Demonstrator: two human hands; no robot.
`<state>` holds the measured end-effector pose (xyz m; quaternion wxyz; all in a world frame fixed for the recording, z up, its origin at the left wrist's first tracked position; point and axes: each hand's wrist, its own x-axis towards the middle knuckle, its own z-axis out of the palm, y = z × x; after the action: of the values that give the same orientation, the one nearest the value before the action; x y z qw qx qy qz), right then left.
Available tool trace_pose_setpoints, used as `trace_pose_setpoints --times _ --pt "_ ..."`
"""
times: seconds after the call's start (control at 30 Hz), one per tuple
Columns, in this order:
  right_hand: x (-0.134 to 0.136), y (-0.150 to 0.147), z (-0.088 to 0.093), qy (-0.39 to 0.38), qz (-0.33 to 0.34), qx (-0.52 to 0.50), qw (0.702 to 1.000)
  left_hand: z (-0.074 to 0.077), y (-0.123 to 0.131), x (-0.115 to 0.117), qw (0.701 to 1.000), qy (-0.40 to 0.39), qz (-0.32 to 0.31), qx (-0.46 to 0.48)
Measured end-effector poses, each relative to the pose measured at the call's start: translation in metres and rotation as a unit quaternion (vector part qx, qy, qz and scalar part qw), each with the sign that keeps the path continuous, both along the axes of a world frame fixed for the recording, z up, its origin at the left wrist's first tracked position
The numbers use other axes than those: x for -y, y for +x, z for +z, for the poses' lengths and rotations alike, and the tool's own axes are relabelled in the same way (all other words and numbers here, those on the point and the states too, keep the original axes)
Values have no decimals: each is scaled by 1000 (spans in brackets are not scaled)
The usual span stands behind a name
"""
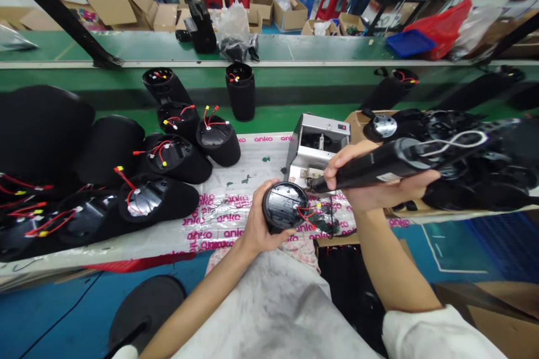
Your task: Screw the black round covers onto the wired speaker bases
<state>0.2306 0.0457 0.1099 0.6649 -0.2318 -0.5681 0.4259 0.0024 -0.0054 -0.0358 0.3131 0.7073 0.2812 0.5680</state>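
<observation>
My left hand [263, 221] is wrapped around a black round speaker housing [286, 205], its glossy end cap turned up towards me. Red and yellow wires come out of the cap on its right side. In my right hand [366, 179] is a black electric screwdriver [379, 165] with a white cord loop at its rear. Its tip points left, just right of the housing and in front of a silver screw feeder [322, 143]. Whether the tip touches anything, I cannot tell.
Several black speaker housings [158, 199] with wires lie on the left; more stand on the green conveyor [269, 112]. A cardboard box [357, 123] of black parts sits at right. Printed plastic wrap [227, 207] covers the bench. A black round stool [145, 308] is below left.
</observation>
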Motion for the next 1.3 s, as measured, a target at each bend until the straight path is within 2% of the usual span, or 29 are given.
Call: trace_pose_setpoints --times 0.2,0.33,0.57,0.77,0.87,1.0,1.1,1.2,1.3 --pt "7 -5 4 -5 7 0 1000 0 0 -1 1000 13 6 -7" --pt "6 -3 7 18 -40 -10 999 0 0 -1 1000 6 5 -8" --pt "3 -14 -2 52 -78 9 996 2 1 -1 1000 8 6 -8" --pt "4 -1 6 -22 8 25 999 1 0 -1 1000 5 5 -9" --pt "4 2 11 26 -21 14 999 1 0 -1 1000 1 3 -5" --pt "1 -6 7 71 -51 13 996 0 1 0 1000 -2 12 -10" --pt "-2 -12 -1 56 -50 8 997 0 1 0 1000 1 16 -26" --pt "-4 -16 -8 5 -37 -25 999 -1 1 0 1000 3 16 -22" --pt "-3 -15 -3 -36 -6 -39 999 -1 1 0 1000 -2 11 -10"
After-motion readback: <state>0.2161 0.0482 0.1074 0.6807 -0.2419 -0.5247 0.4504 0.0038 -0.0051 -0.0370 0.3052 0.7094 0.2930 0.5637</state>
